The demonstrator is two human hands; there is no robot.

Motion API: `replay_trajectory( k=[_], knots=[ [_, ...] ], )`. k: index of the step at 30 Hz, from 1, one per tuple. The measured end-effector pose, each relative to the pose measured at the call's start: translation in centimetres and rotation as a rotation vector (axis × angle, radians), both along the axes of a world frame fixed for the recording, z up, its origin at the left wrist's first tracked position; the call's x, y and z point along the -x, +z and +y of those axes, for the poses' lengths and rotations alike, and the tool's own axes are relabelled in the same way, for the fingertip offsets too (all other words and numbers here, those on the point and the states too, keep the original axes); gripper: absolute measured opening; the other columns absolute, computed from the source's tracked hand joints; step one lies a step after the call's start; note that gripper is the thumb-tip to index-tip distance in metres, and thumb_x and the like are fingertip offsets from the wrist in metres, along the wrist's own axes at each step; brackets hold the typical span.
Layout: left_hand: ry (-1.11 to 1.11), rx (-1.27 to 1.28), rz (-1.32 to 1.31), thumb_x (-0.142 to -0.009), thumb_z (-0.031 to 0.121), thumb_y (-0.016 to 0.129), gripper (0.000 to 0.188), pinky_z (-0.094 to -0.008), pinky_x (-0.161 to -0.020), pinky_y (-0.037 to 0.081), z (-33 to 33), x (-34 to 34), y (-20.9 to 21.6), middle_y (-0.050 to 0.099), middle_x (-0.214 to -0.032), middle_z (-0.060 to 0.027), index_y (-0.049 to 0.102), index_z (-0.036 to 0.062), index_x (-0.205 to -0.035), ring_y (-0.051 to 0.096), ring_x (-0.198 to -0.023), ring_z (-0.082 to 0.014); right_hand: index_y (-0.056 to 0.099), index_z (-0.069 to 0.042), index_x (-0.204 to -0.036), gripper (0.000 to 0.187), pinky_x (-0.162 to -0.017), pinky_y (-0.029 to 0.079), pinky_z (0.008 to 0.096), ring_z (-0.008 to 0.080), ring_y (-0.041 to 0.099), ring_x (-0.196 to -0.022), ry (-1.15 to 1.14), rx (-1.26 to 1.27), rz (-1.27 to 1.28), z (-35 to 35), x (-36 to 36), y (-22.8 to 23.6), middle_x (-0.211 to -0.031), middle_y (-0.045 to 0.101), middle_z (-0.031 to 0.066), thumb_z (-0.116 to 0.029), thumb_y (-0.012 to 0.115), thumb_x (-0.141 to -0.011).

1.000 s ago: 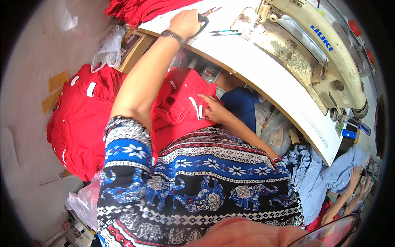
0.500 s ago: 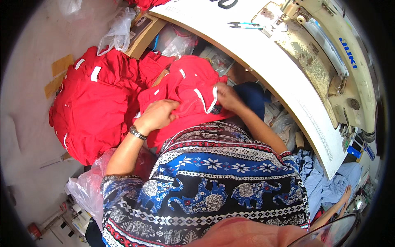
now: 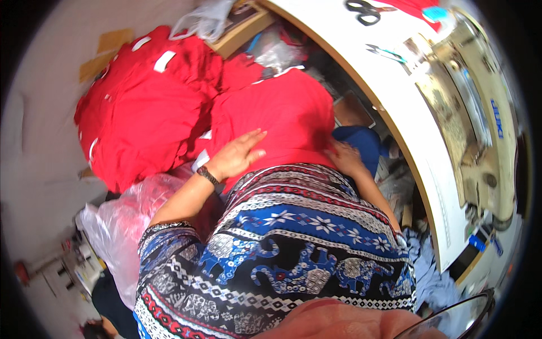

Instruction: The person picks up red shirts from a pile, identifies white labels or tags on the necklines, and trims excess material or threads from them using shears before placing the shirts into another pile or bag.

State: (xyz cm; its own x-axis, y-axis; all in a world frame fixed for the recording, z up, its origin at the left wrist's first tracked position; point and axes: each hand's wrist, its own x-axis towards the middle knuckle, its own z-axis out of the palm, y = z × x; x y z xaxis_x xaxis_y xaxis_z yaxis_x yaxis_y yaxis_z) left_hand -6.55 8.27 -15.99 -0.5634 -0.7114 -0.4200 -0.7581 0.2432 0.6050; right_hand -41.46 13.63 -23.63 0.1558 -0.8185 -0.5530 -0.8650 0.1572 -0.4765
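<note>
A red garment is spread over my lap, with a strip of white trim along its far edge. My left hand lies flat on its near left part, fingers stretched out and slightly apart. At the garment's right edge rests my right hand, a little blurred, its fingers extended against the cloth. Neither hand grips anything. A large heap of red garments with white labels sits to the left, touching the one on my lap.
A white sewing table curves along the right, bearing a sewing machine, black-handled scissors and small thread snips. A clear plastic bag lies at the left. Beyond the heap is an open box.
The garment on my lap now lies smoother, and the white-edged opening that my right hand was pinching is out of sight. Both hands have flattened onto the cloth. The view has shifted.
</note>
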Motion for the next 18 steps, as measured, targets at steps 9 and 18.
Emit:
replay_trajectory(
  k=[9,18],
  knots=[
    [0.723,1.293,-0.323,-0.088,0.039,0.063,0.067,-0.0484,-0.106,0.034,-9.1,-17.8,7.0,0.043,-0.141,-0.0213,0.04,0.0014,-0.138,0.039,-0.132,-0.0371,0.063,-0.001,-0.112,0.031,-0.092,0.046,0.0385,0.0349,0.06,-0.107,-0.215,0.384,-0.148,1.9,6.5,-2.4,-0.113,0.064,0.0185,-0.011,0.064,-0.082],
    [0.872,0.984,-0.484,-0.081,0.036,0.068,0.039,-0.0469,-0.079,0.048,-11.7,-22.2,8.7,0.064,-0.098,-0.021,0.061,0.0017,-0.098,0.06,-0.094,-0.0403,0.067,-0.002,-0.102,0.022,-0.086,0.047,0.0392,0.0355,0.062,-0.098,-0.345,0.508,-0.149,2.9,5.9,-3.7,-0.101,0.067,0.0179,-0.01,0.064,-0.082]
  ],
)
